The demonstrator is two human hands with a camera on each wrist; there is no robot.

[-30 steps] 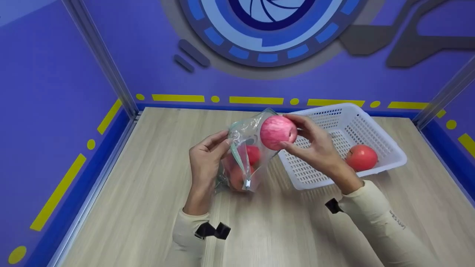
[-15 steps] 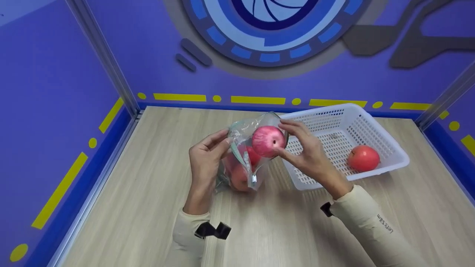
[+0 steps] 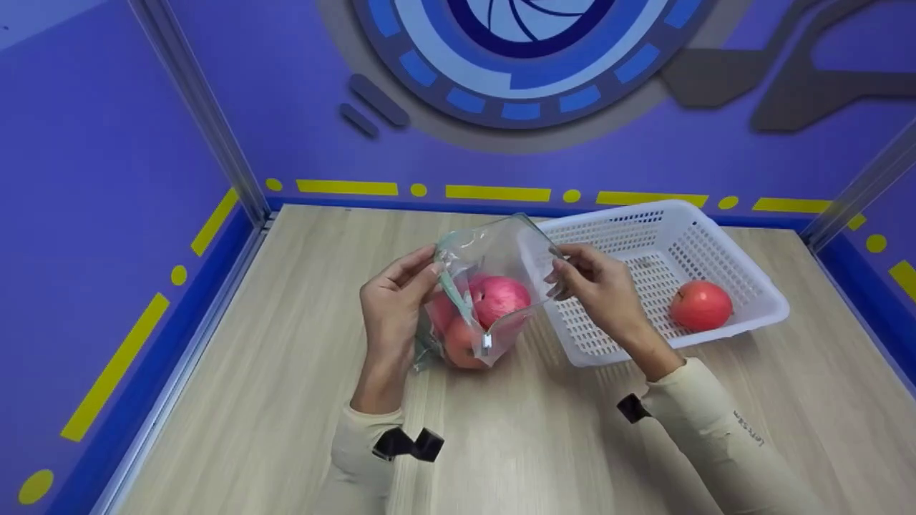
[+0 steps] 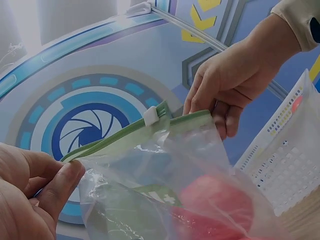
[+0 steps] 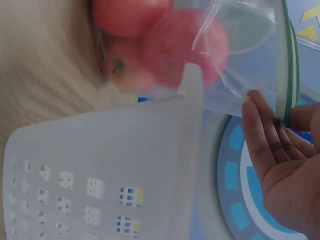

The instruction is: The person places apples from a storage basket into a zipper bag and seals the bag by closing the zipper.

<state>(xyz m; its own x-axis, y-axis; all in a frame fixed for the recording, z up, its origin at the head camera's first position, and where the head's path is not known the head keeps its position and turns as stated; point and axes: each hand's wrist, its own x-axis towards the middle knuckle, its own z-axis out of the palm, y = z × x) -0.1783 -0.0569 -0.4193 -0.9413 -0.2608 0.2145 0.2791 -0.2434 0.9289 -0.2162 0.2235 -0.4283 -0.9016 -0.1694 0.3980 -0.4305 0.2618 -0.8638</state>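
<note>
A clear zip bag with a green-edged mouth and a white slider stands on the table between both hands. My left hand pinches the left side of its mouth between thumb and fingers. At the opposite corner, my right hand pinches the green rim, the other fingers extended in the right wrist view. Inside lie three apples: a streaked pink apple on top, an orange-red apple below it, and a red apple beside them.
Right of the bag sits a white perforated plastic basket with one red apple in it. Its near left corner is close to the bag. Blue printed panels wall the wooden table at the back and sides.
The pink apple has gone from my right hand down into the bag, onto the other apples. My right hand has let go of it and taken the bag's right rim. My left hand keeps its hold.
</note>
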